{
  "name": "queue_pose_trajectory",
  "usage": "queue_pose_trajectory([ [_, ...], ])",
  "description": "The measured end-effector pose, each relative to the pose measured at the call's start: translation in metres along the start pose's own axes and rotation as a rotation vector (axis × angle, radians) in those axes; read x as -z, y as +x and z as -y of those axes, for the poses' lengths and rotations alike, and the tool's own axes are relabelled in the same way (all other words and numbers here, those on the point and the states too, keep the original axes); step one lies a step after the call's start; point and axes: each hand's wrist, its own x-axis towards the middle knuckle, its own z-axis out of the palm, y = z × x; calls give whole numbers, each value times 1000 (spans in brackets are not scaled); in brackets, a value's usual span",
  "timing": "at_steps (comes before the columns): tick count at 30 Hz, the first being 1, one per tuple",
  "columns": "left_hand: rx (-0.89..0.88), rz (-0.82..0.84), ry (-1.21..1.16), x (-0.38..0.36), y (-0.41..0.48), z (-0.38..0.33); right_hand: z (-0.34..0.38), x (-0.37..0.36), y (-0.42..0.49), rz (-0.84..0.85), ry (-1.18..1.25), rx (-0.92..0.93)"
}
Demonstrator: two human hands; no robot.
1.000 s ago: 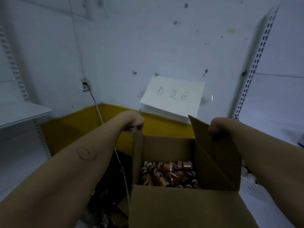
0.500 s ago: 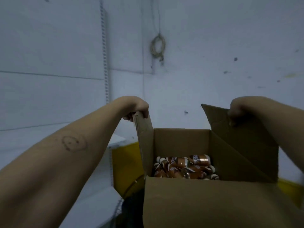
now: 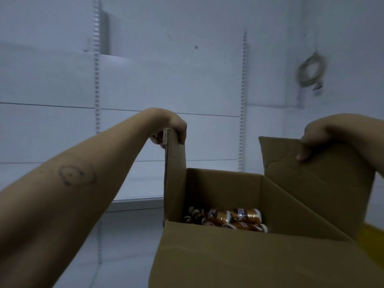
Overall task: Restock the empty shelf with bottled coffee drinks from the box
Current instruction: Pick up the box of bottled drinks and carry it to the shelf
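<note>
Open brown cardboard box (image 3: 239,265) held up before white empty shelf (image 3: 137,201). Left hand (image 3: 173,129) grip closed on upright left flap (image 3: 175,163); right hand (image 3: 324,138) grip closed on right flap (image 3: 311,183). Brown bottled coffee drinks (image 3: 228,219) lie on box bottom.

matt brown cardboard box (image 3: 259,265); glossy brown-labelled bottles (image 3: 230,219); smooth white-painted shelf (image 3: 135,201).

The box (image 3: 249,256) top gapes open over the bottles (image 3: 228,220), flanked by raised flaps (image 3: 175,175).
</note>
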Motion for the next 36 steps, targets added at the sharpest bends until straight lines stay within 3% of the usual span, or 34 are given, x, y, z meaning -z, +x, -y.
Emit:
queue_pose_trajectory([
  [12,492,109,107,-19,-63,235,243,-113,8,334,76,391],
  [20,729,191,164,-94,-94,331,337,-233,1,654,-12,509],
  [25,882,265,132,-157,-115,378,375,-297,1,678,-7,585],
  [33,867,387,234,-252,-134,437,411,-410,0,851,-79,509],
  [36,834,402,249,-282,-133,472,420,-442,-1,811,-118,500],
])
